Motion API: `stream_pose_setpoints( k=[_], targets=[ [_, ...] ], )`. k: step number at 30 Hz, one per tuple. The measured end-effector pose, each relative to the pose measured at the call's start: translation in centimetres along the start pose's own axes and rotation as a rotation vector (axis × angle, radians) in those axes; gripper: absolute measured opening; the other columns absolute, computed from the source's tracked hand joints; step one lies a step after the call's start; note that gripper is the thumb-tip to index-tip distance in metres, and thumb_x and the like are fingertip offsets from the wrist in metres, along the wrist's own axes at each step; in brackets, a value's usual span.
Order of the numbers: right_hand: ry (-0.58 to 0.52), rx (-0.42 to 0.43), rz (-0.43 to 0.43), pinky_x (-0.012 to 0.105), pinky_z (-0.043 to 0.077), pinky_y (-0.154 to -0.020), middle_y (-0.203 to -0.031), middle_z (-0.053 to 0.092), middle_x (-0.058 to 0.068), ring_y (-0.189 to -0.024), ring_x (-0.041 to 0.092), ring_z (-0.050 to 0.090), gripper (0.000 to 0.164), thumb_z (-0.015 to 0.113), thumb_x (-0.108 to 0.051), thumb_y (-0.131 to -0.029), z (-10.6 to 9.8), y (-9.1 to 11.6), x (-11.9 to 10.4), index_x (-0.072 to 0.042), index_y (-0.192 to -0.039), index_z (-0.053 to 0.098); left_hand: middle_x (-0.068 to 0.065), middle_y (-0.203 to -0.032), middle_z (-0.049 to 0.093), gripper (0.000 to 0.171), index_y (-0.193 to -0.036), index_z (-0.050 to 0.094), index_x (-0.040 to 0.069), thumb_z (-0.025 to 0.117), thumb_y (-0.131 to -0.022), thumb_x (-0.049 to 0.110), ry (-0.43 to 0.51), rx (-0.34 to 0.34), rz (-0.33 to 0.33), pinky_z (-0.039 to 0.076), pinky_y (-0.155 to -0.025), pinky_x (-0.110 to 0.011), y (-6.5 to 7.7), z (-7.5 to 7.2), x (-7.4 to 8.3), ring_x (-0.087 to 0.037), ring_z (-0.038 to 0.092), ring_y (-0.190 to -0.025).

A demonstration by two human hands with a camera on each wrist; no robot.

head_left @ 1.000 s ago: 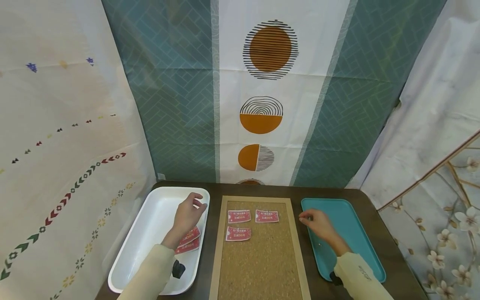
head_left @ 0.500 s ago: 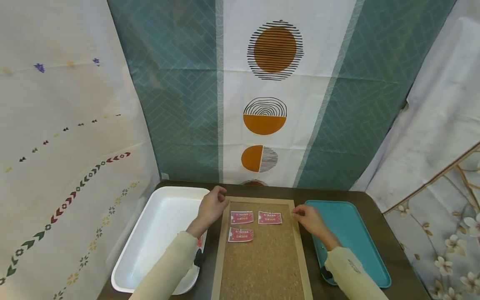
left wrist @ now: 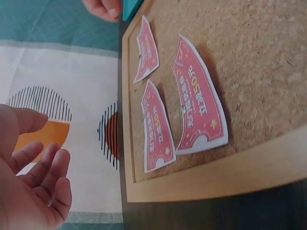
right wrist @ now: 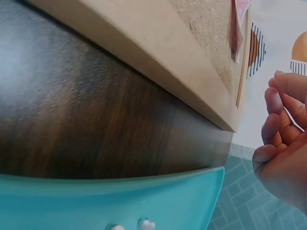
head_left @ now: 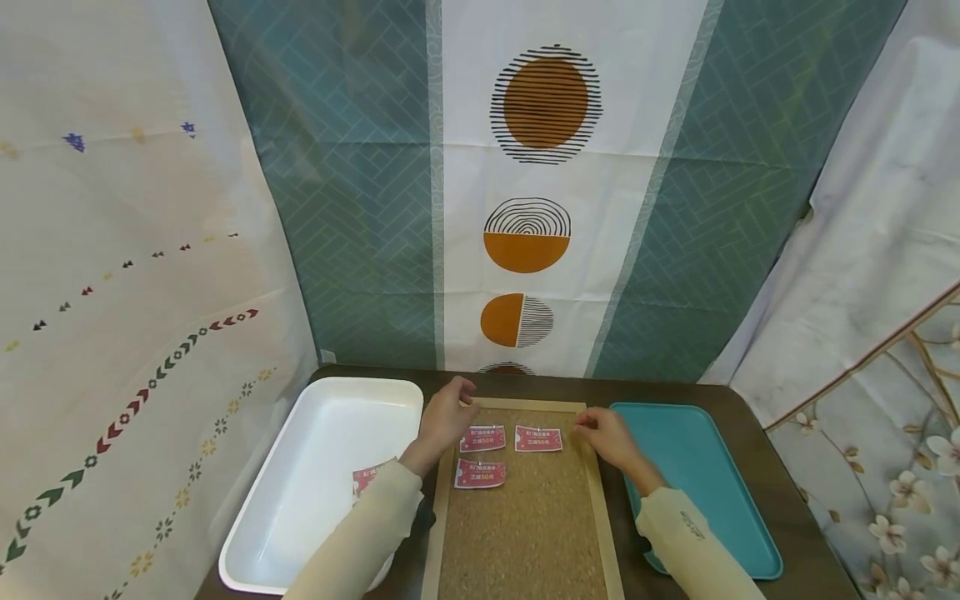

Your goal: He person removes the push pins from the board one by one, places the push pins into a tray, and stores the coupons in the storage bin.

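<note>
Three pink paper coupons are fixed to a wood-framed cork board (head_left: 525,533): a left upper coupon (head_left: 482,438), a right upper coupon (head_left: 537,439) and a lower coupon (left wrist: 199,96), with curled edges in the left wrist view. My left hand (head_left: 447,417) hovers over the board's upper left corner, its fingers loosely bent with nothing in them. At the upper right frame, my right hand (head_left: 611,437) hangs beside the right upper coupon. Its thumb and forefinger are close together, with no object showing between them in the right wrist view (right wrist: 283,129).
A white tray (head_left: 322,433) stands left of the board, with a pink coupon (head_left: 365,478) partly hidden by my left sleeve. On the right is a teal tray (head_left: 712,500), holding small white-headed pins (right wrist: 146,224). Patterned curtains hang behind the dark table (right wrist: 96,120).
My left hand has moved right, from above the white tray to the board's upper left corner. My right hand has shifted left from the teal tray to the board's right frame.
</note>
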State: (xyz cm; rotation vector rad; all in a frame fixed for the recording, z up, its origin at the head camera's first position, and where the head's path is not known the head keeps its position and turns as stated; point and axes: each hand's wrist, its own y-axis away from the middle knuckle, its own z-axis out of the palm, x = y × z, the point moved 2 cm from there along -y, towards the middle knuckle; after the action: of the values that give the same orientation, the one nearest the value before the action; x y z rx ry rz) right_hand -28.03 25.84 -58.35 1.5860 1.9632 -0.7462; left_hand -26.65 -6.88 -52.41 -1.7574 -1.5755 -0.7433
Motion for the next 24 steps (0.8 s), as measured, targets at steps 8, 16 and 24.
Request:
stream_pose_setpoints(
  k=[8, 16, 24],
  targets=[
    [0.021, 0.001, -0.018, 0.032, 0.051, -0.066, -0.087, 0.075, 0.002, -0.075, 0.014, 0.060, 0.005, 0.078, -0.009, -0.095, 0.7, -1.1, -0.3, -0.005, -0.096, 0.080, -0.009, -0.110, 0.069, 0.036, -0.130, 0.064, 0.008, 0.075, -0.097, 0.018, 0.030, -0.044, -0.028, 0.055, -0.073, -0.036, -0.6, 2.2, 0.1, -0.021, 0.065, -0.088],
    [0.052, -0.039, 0.021, 0.034, 0.054, -0.072, -0.085, 0.072, 0.000, -0.077, 0.015, 0.059, 0.004, 0.078, -0.009, -0.094, 2.4, -1.8, -0.5, -0.007, -0.092, 0.080, -0.019, -0.123, 0.064, 0.035, -0.132, 0.062, 0.007, 0.072, -0.099, 0.014, 0.055, -0.106, -0.030, 0.058, -0.085, -0.043, -0.4, 5.3, -0.3, -0.024, 0.063, -0.097],
    [0.135, -0.031, 0.058, 0.044, 0.052, -0.077, -0.084, 0.074, -0.002, -0.076, 0.015, 0.061, 0.009, 0.079, -0.016, -0.094, 3.8, -2.1, -1.1, -0.009, -0.089, 0.080, -0.018, -0.121, 0.064, 0.034, -0.133, 0.061, 0.002, 0.069, -0.101, 0.009, 0.034, -0.159, -0.003, 0.060, -0.088, -0.046, -0.1, 7.5, -0.5, -0.029, 0.066, -0.105]
  ],
)
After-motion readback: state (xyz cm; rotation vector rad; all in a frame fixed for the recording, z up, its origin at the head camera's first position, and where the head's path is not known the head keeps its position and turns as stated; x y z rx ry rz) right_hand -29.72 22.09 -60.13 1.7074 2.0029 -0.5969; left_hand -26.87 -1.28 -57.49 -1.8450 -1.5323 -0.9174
